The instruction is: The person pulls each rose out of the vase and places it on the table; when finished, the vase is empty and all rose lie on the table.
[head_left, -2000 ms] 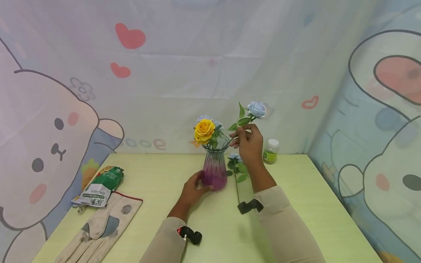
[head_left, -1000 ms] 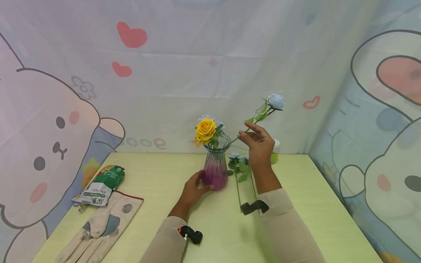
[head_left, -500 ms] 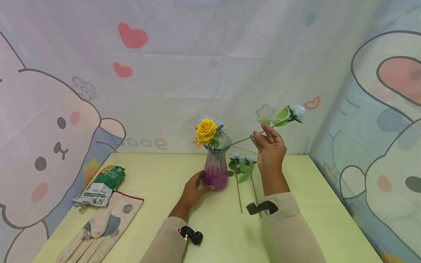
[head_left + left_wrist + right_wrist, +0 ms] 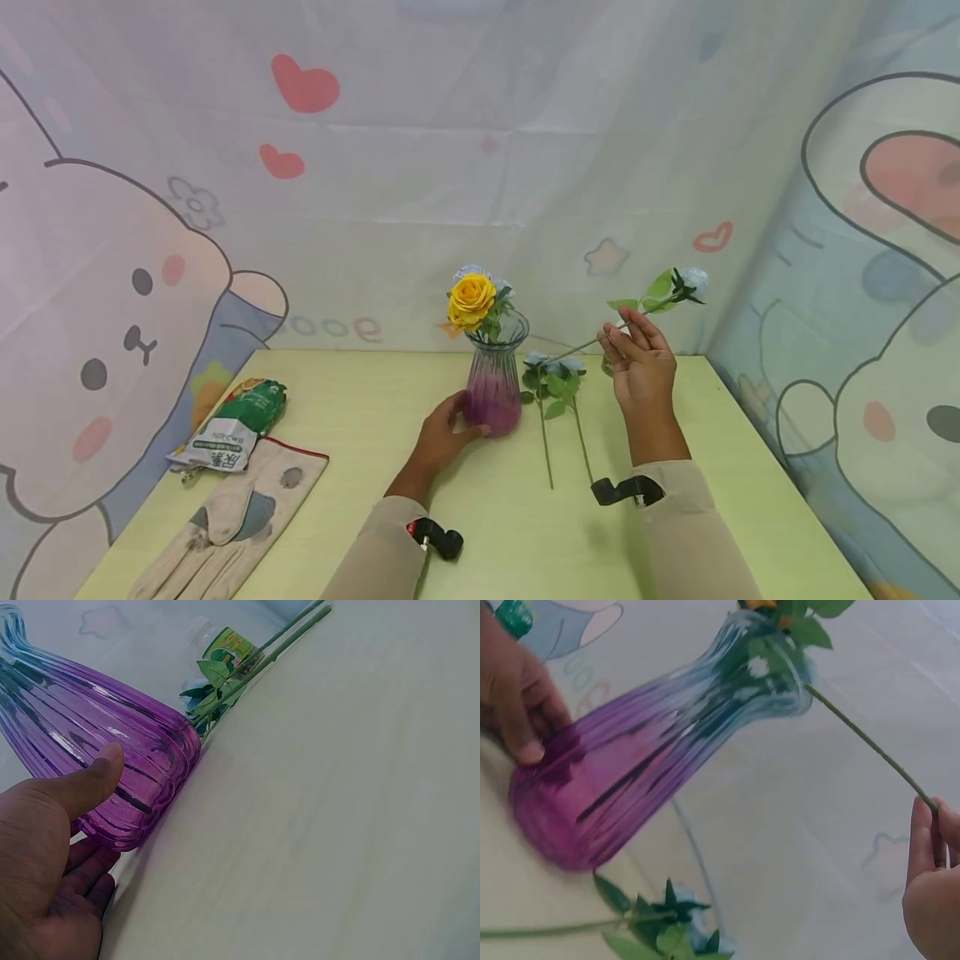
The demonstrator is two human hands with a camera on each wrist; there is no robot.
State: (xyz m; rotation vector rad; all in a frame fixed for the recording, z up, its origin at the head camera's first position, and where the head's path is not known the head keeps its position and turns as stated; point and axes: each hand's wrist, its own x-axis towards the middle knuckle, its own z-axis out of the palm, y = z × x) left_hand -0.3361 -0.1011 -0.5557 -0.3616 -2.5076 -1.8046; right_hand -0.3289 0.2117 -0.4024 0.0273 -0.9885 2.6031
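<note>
My left hand (image 4: pixel 444 433) grips the base of a ribbed glass vase (image 4: pixel 492 392), purple below and clear above, with its thumb on the near side. A yellow rose (image 4: pixel 471 302) and light-blue roses (image 4: pixel 469 272) stand in the vase. Right of it, my right hand (image 4: pixel 641 358) pinches the green stem of another light-blue rose (image 4: pixel 693 283), which slants with its bloom up to the right. The stem's lower end is clear of the rim in the head view. Two more light-blue roses (image 4: pixel 572 364) lie on the table between vase and right hand.
A green and white packet (image 4: pixel 232 425) and a stained work glove (image 4: pixel 240 517) lie on the table's left side. A small white-capped bottle (image 4: pixel 229 651) stands behind the lying roses, mostly hidden by the right hand in the head view. A printed curtain (image 4: pixel 420 167) hangs behind.
My right hand has moved right and lower with the rose, tilting it flatter. Its stem, earlier at the vase's mouth, has come away from it. The left hand has stayed on the vase.
</note>
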